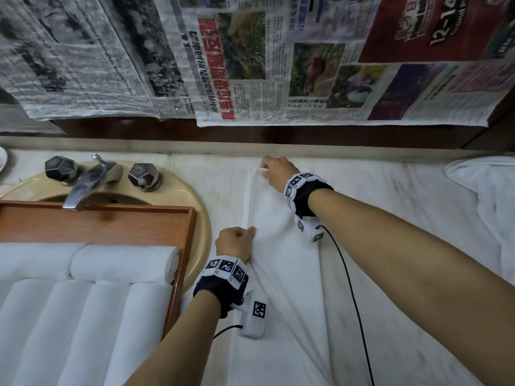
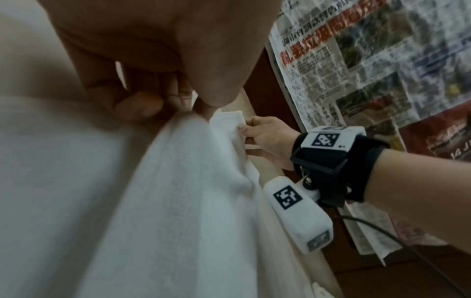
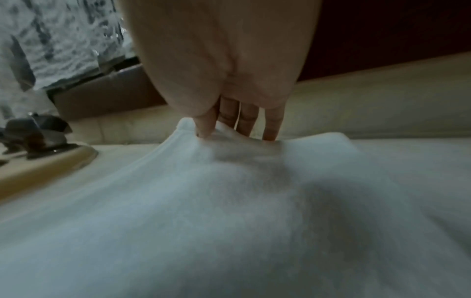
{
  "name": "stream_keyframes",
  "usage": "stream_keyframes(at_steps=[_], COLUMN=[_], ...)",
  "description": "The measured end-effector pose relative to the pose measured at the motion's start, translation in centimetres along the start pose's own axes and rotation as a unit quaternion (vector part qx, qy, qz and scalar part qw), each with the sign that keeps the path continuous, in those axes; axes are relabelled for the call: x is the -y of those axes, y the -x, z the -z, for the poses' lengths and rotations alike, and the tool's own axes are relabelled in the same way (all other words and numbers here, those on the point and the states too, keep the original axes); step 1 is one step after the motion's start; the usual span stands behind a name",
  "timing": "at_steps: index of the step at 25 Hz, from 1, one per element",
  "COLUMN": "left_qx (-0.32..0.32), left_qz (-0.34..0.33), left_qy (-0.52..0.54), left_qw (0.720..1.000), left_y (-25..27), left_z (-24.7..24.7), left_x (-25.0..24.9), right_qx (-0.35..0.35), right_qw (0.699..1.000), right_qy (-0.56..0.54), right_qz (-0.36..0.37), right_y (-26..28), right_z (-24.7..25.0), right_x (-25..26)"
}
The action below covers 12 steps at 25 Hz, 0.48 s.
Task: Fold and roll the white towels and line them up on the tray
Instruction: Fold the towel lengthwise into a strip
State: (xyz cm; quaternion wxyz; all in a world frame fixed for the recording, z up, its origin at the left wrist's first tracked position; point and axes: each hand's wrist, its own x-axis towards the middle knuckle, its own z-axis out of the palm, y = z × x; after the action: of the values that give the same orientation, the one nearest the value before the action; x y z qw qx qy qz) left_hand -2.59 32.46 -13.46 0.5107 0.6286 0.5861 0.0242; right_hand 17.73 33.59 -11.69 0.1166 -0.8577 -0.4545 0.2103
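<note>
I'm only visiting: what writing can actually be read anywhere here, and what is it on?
"12–14": white numerals on the red advert, part of the newspaper sheets hung behind the counter.
Red Chinese headline: large, but turned sideways; I cannot read it reliably.
Newspaper body text: too small and blurred.
Wrist bands: square black-and-white code patterns, no words.

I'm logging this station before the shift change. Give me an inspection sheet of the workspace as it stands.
Surface: pale counter, partly covered by cloth.
Job's things: towel spread flat, left edge being folded; tray across the sink, holding rolled towels.
Clutter: bunched white cloth at far right.
Hands: left hand and right hand each pinch the towel's left edge.
Cables: black cable from the right wrist camera, lying over the towel.
Surroundings: newspaper covering the wall; tap.
</note>
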Motion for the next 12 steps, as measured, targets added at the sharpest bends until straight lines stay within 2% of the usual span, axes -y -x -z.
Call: stream_keyframes(at_steps=[3,8,12], left_qx=[-0.03,-0.053,-0.063], left_qz=[-0.024,-0.071,-0.069], left_qy=[-0.019,-0.059,-0.052], left_qw=[0.999,0.994,0.994], left_y=[-0.7,-1.3,-1.6], left_z=[-0.3,-0.7,-0.8], left_x=[0.1,0.8,1.2], right_qx=[0.015,0.007,-0.018], right_qw=[0.998,0.994,0.99], right_qy=[0.064,0.094,0.12], right_qz=[0.025,0.052,0.069], right_y=[-0.8,-1.7,-2.1], right_z=[-0.5,-0.5,-0.9], right_x=[-0.3,-0.5,-0.2])
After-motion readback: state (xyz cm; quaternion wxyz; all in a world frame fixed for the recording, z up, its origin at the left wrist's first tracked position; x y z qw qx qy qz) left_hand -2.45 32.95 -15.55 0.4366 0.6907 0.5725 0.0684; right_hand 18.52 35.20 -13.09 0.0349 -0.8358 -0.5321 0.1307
